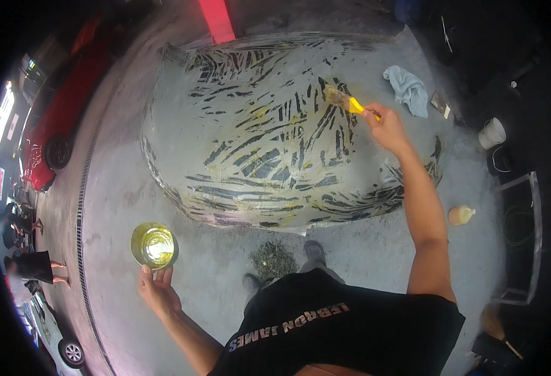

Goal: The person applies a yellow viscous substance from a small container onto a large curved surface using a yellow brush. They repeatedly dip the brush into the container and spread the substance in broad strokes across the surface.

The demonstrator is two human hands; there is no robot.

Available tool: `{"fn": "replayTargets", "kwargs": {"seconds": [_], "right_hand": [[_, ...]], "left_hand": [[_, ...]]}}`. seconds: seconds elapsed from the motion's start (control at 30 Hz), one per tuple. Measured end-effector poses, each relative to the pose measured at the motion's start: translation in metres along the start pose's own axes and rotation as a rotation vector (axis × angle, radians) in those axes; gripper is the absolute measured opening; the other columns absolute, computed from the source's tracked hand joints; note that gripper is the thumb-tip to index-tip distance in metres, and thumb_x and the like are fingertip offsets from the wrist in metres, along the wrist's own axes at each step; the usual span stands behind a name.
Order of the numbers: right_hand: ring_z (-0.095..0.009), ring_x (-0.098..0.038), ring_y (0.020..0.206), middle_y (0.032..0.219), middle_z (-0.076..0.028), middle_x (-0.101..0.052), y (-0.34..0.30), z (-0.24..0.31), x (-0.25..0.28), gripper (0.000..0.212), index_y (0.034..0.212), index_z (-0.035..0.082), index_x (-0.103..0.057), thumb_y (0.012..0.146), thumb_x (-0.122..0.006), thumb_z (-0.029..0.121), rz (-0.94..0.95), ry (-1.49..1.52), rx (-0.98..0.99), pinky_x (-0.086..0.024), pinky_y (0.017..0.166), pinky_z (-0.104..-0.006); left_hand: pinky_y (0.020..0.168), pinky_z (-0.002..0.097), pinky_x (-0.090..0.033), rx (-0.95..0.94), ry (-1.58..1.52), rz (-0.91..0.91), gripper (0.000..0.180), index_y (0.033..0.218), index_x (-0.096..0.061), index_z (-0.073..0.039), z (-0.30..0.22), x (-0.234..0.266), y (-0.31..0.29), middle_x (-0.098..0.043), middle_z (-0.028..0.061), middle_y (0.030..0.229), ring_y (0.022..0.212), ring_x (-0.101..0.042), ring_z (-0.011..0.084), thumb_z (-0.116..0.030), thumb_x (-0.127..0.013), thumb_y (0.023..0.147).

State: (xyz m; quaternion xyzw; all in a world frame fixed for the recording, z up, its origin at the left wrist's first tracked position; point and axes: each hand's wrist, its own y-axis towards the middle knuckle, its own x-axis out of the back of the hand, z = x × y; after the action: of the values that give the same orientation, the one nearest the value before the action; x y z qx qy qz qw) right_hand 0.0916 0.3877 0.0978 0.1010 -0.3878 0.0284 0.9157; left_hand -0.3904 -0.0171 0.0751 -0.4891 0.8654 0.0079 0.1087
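A large curved panel (pixel 181 119), shaped like a car hood, spreads out in front of me, grey with dark streaks and yellowish smears. My right hand (pixel 386 128) grips the yellow handle of a paintbrush (pixel 355 105). The brush reaches over the panel's right half, its bristles at or just above the streaked surface. Low on the left, away from the panel, my left hand (pixel 157 291) holds a round metal can (pixel 137 245) from its near side. Shiny yellowish liquid shows inside the can. A light blue cloth (pixel 407 91) lies on the panel's far right part.
Right of the panel are a white bucket (pixel 492 133), a jug of yellowish liquid (pixel 461 215), a pale frame (pixel 534 238) and a broom (pixel 494 323). Dark debris (pixel 273 259) lies by my feet. Left are a drain grate (pixel 82 219), a red car (pixel 68 106) and people (pixel 37 266).
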Motion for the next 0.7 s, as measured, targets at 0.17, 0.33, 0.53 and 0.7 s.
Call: {"fn": "replayTargets", "kwargs": {"seconds": [0.17, 0.33, 0.53, 0.7], "right_hand": [[-0.044, -0.069, 0.079, 0.096, -0.022, -0.07, -0.094, -0.003, -0.038, 0.024, 0.117, 0.003, -0.07, 0.096, -0.065, 0.014, -0.009, -0.236, 0.26, -0.056, 0.073, -0.0508], [-0.045, -0.069, 0.082, 0.101, -0.02, -0.068, -0.183, 0.055, -0.046, 0.027, 0.12, 0.003, -0.068, 0.093, -0.068, 0.009, 0.164, -0.202, 0.292, -0.056, 0.07, -0.0496], [-0.046, -0.069, 0.073, 0.092, -0.02, -0.065, -0.162, 0.095, -0.076, 0.015, 0.107, 0.003, -0.067, 0.093, -0.066, 0.009, -0.021, -0.358, 0.217, -0.056, 0.065, -0.0532], [-0.046, -0.07, 0.076, 0.095, -0.023, -0.068, -0.19, 0.102, -0.05, 0.018, 0.108, 0.001, -0.067, 0.091, -0.065, 0.008, 0.072, -0.362, 0.198, -0.056, 0.068, -0.0555]], "left_hand": [[0.093, 0.0421, -0.061, 0.013, -0.018, 0.01, 0.057, 0.128, -0.055, 0.009, 0.005, 0.014, 0.007, -0.063, 0.0172, 0.123, 0.106, -0.071, 0.0326, -0.038, -0.072, 0.1], [0.088, 0.0393, -0.062, 0.04, -0.044, 0.004, 0.054, 0.128, -0.057, 0.008, 0.006, 0.013, 0.014, -0.066, 0.0162, 0.121, 0.104, -0.072, 0.0303, -0.036, -0.073, 0.1], [0.085, 0.0392, -0.063, 0.04, -0.078, 0.124, 0.047, 0.123, -0.062, 0.006, 0.011, 0.005, 0.033, -0.071, 0.0155, 0.116, 0.099, -0.075, 0.0295, -0.033, -0.074, 0.099], [0.085, 0.0406, -0.064, 0.053, -0.103, 0.12, 0.046, 0.122, -0.063, 0.006, 0.009, 0.018, 0.032, -0.072, 0.015, 0.114, 0.097, -0.075, 0.0287, -0.031, -0.075, 0.098]]}}
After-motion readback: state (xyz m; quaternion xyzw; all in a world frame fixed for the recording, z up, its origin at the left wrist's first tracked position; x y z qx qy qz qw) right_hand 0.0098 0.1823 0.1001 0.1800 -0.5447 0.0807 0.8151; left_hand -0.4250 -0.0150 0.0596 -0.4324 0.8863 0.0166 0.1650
